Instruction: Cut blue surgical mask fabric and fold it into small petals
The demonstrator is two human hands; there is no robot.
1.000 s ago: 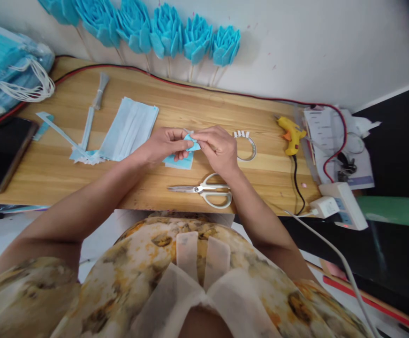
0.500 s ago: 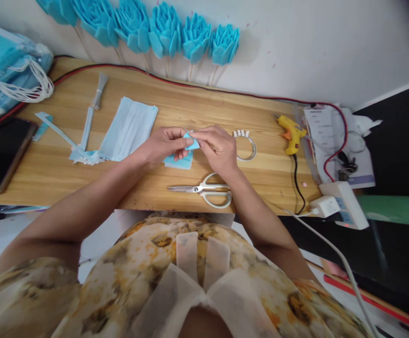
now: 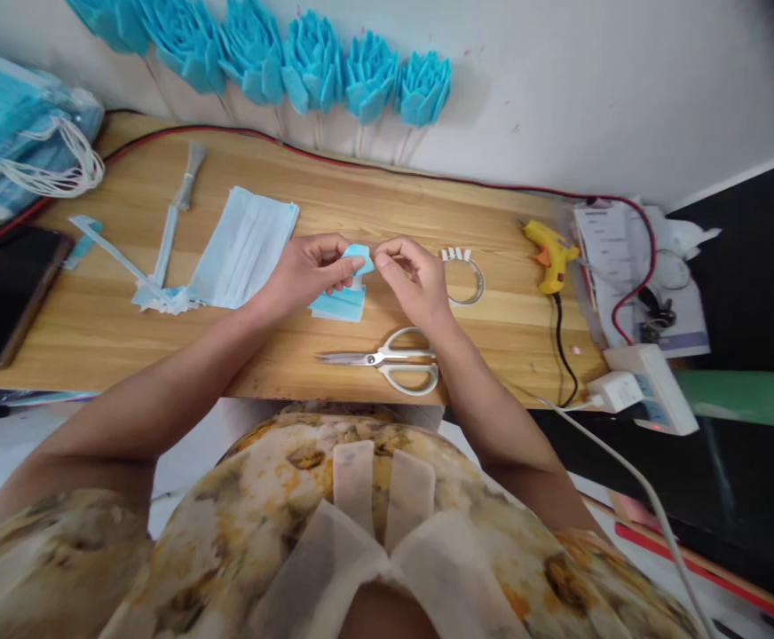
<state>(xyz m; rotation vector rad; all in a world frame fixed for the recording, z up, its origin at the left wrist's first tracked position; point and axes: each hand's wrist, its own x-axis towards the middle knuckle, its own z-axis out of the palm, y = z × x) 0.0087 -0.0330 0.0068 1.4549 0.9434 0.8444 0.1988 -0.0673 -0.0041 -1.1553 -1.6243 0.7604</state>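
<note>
Pinching blue petal-shaped fabric piece (image 3: 356, 255) in left hand (image 3: 312, 270), over cut blue fabric (image 3: 340, 306); right hand (image 3: 375, 259) just beside, cannot confirm any pinch. Could crease or drop piece through uneven finger pressure

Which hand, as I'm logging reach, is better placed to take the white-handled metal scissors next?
Probably the right hand: the scissors lie handle-end by its wrist; the left hand pinches a flat blue fabric piece.

The piece (image 3: 356, 255) is small, flat-looking and bright blue, with a blunt far edge. It is raised in the pinch of the left hand (image 3: 313, 271), the thumb covering part of its face, its right edge just beside the right hand (image 3: 418, 280).
</note>
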